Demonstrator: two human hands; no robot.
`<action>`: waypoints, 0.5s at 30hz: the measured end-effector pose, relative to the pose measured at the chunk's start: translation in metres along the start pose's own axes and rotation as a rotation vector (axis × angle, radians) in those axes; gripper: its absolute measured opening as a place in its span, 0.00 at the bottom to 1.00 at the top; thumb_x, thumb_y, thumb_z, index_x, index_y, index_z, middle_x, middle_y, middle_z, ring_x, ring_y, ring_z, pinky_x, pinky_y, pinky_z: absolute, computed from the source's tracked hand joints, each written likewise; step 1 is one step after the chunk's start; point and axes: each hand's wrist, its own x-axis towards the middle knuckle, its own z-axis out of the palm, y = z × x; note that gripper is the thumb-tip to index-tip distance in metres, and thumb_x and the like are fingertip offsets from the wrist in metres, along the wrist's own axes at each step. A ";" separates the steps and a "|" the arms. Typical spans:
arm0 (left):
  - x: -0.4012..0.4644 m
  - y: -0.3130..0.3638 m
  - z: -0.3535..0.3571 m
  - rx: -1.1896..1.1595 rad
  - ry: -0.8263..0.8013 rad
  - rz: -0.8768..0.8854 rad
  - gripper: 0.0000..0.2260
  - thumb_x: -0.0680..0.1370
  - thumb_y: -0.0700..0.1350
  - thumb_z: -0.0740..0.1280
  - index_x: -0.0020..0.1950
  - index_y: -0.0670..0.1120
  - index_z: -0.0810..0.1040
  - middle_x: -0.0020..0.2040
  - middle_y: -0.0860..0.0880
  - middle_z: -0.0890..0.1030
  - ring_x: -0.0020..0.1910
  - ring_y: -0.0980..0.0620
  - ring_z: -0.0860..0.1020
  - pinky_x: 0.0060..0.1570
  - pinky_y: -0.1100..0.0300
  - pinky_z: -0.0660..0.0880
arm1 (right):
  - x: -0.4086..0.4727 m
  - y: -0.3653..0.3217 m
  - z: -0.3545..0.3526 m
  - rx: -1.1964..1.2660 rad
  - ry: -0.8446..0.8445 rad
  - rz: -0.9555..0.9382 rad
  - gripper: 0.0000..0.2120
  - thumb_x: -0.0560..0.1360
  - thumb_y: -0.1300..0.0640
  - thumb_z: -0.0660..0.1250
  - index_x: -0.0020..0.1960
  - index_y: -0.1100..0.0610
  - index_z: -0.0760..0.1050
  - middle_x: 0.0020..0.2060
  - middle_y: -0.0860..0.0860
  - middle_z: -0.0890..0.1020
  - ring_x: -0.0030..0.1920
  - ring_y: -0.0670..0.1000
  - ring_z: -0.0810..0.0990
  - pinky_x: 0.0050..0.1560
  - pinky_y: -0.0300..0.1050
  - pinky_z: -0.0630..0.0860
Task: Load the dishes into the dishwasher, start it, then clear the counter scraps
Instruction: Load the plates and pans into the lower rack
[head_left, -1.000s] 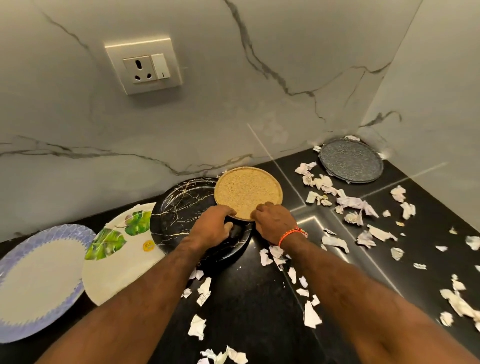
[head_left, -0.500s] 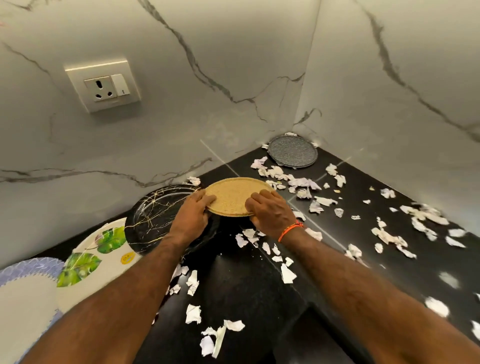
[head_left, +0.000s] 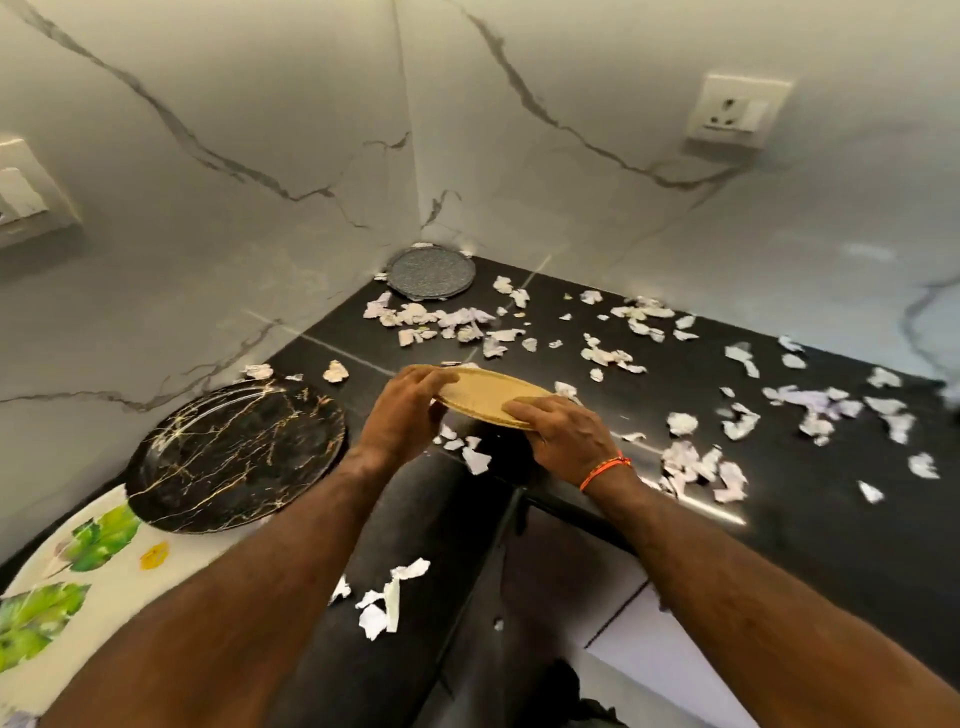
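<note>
Writing: none legible anywhere, no brand or label on any plate; the yellow round mark on the leaf-print plate (head_left: 78, 597) is too blurred to read.

Gold plate (head_left: 485, 397) is held in the air above the black counter (head_left: 779, 545), tilted, over the scraps near the counter's inner corner edge. Left hand (head_left: 402, 415) grips its left rim, fingers curled over the top. Right hand (head_left: 563, 431) grips the near-right rim, fingers on top, thumb hidden underneath. Both hands are clamped on the plate. Orange thread band (head_left: 605, 470) on the right wrist.

Black gold-veined plate (head_left: 234, 452) lies flat on the counter to the left, its near edge overlapping the leaf-print plate. Grey speckled plate (head_left: 432, 273) sits in the far corner against the marble wall (head_left: 260, 208). Torn paper scraps (head_left: 696, 462) are scattered over the counter, densest toward the corner and right side.

Versus half a second ago: gold plate is off the black plate, lifted and carried right; the black plate is now fully exposed. View has swung right, so a second wall socket (head_left: 737, 111) shows at upper right, and the first socket (head_left: 26, 192) is cut by the left edge. The blue-rimmed plate is out of view.
</note>
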 end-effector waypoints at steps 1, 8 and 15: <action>0.007 0.010 0.005 0.008 -0.040 0.014 0.18 0.75 0.37 0.74 0.64 0.46 0.81 0.63 0.44 0.81 0.64 0.45 0.77 0.65 0.49 0.76 | -0.017 0.006 -0.010 -0.004 0.012 0.016 0.20 0.71 0.64 0.73 0.62 0.52 0.82 0.56 0.52 0.85 0.54 0.58 0.84 0.48 0.52 0.83; 0.048 0.105 0.050 -0.081 -0.215 0.346 0.14 0.77 0.36 0.73 0.60 0.47 0.79 0.63 0.42 0.80 0.60 0.44 0.80 0.59 0.53 0.79 | -0.127 0.038 -0.087 -0.139 0.060 0.244 0.15 0.76 0.54 0.66 0.62 0.50 0.79 0.57 0.51 0.84 0.51 0.55 0.84 0.43 0.48 0.82; 0.060 0.270 0.111 -0.148 -0.203 0.629 0.10 0.77 0.37 0.72 0.57 0.44 0.79 0.59 0.41 0.81 0.57 0.42 0.80 0.55 0.50 0.80 | -0.257 0.073 -0.168 -0.291 0.112 0.500 0.19 0.75 0.49 0.63 0.65 0.49 0.79 0.58 0.51 0.84 0.51 0.56 0.84 0.45 0.50 0.83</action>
